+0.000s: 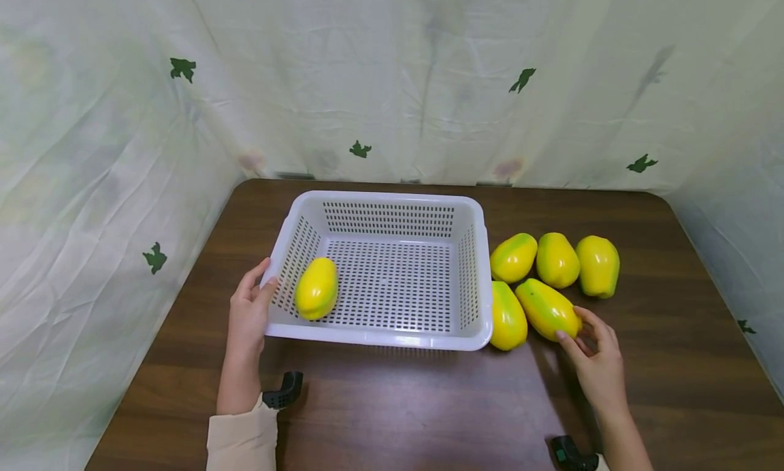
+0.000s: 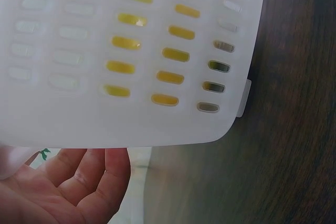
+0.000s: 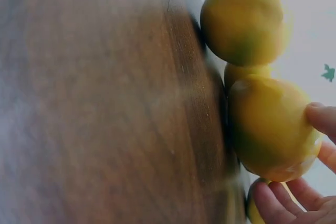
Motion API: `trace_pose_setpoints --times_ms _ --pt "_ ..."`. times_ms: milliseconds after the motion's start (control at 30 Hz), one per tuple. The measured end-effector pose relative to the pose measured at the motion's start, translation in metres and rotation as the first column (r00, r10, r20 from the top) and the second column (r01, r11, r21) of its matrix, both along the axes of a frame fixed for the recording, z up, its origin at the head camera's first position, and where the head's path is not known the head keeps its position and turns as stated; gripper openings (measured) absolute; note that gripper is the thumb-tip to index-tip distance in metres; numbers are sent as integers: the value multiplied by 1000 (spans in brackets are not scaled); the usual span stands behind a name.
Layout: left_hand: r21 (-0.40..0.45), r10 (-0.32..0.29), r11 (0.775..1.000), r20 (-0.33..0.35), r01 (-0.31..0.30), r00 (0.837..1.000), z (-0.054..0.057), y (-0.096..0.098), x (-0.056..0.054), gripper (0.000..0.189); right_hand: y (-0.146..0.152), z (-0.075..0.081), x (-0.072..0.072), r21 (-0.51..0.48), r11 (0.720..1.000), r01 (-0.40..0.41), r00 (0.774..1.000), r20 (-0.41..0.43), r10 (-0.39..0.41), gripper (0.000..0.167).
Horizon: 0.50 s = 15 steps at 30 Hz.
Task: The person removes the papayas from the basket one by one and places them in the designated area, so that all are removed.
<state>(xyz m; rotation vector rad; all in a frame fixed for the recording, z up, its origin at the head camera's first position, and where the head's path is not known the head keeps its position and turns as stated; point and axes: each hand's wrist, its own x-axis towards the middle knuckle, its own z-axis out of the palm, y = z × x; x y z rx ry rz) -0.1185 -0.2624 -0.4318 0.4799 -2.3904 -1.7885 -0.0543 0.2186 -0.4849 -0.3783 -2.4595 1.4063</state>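
Observation:
A white perforated plastic basket (image 1: 392,338) stands on the table, with one yellow papaya (image 1: 316,288) inside near its left wall. My left hand (image 1: 250,314) grips the basket's left rim, thumb over the edge and fingers outside. In the left wrist view the fingers of that hand (image 2: 86,184) curl at the rim, and yellow shows through the slots. To the right of the basket, my right hand (image 1: 597,362) holds the near end of a yellow-green papaya (image 1: 547,309) between thumb and fingers. The right wrist view shows this papaya (image 3: 273,129) close up, fingertips against it.
Several more papayas (image 1: 557,261) lie right of the basket, one (image 1: 508,316) against its right wall. The brown wooden table (image 1: 416,403) ends at a pale curtain (image 1: 392,83) behind and at the sides.

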Motion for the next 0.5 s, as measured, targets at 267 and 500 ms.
trace_pose_setpoints --times_ms 267,500 --pt "-6 -8 1000 -6 7 1000 1 1 2 47 -1 1 -2 -34 999 -14 999 -32 12 46" --pt "-6 -8 1000 -12 7 1000 0 0 1 47 -3 2 -6 -27 999 -29 991 -132 25 45"
